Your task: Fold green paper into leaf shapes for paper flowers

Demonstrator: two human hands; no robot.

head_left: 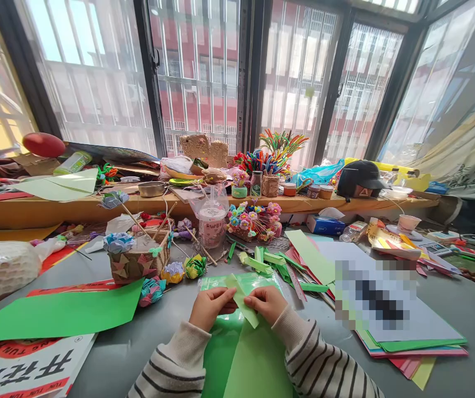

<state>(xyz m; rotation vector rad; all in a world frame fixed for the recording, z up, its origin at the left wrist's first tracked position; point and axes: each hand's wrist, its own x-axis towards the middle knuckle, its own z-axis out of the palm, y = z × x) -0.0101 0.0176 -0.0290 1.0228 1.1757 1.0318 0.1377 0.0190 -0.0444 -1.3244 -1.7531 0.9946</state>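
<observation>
A narrow strip of light green paper [243, 304] is held up between my two hands, slanting from upper left to lower right. My left hand [212, 305] pinches its upper left edge between thumb and fingers. On the other edge, my right hand [267, 304] grips it in the same way. Beneath both hands lie a light green paper sheet [257, 362] and a darker green sheet in a clear, shiny sleeve [218, 354]. Just beyond my hands is a loose heap of green paper strips [276, 264], some folded.
To the left stand a box with folded paper flowers [140, 262] and a large green sheet [63, 310]. A paper stack [403, 309] lies to the right. Behind are a plastic cup [212, 226], pipe-cleaner flowers [248, 221], a tissue box [325, 225] and a cluttered ledge [55, 210] below windows.
</observation>
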